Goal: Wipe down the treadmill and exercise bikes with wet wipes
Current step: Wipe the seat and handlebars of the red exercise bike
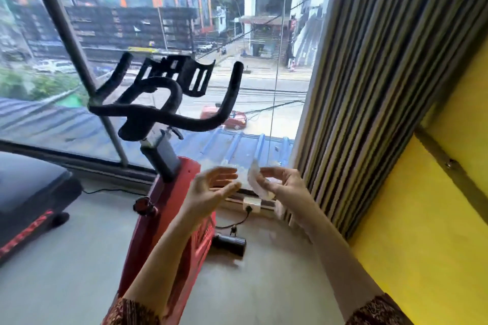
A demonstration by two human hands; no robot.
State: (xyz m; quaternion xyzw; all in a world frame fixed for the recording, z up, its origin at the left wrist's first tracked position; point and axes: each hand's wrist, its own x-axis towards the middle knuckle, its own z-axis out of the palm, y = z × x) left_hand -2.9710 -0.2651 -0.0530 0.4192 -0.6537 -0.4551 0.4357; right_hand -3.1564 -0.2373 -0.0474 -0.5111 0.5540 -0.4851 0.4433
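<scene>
Right hand (280, 182) pinches a wipe (254, 179), left hand (208, 190) open beside it; bike (169, 208) seemingly not yet wiped.

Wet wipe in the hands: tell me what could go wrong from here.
The wet wipe is pinched only by the right hand, the left hand open beside it; it might slip to the floor. A plugged socket sits low by the window, beyond the hands; a dripping wipe used near it could wet it.
</scene>
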